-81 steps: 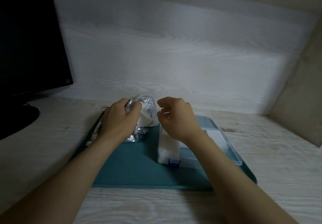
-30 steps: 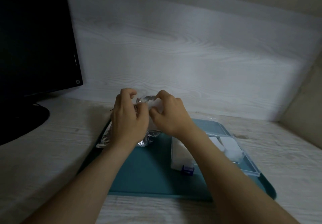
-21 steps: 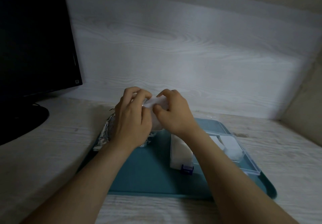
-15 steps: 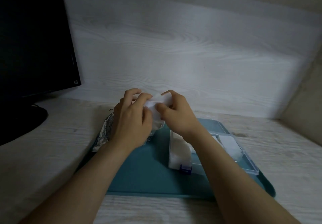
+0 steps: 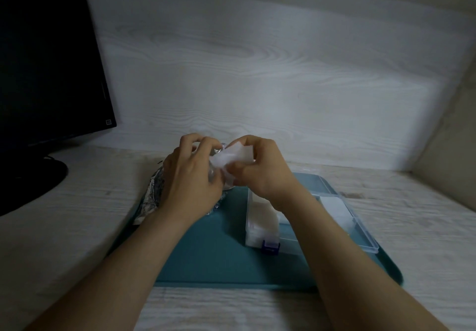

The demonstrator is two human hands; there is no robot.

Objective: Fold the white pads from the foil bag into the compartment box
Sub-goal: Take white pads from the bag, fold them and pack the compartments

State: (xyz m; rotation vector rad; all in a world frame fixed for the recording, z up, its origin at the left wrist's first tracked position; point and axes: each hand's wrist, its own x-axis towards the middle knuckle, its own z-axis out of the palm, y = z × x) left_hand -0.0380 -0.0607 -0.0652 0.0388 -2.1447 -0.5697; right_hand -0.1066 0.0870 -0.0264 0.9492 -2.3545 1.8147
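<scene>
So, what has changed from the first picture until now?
The right hand moved left from above the compartment box to the foil bag, pinched a white pad and drew it up out of the bag. The left hand still grips the bag. Box and tray stayed in place.

The scene is dimly lit; the back wall [image 5: 257, 86] is brightened centrally, corners are darkened, and the white pad [image 5: 233, 158] is blurred.
</scene>
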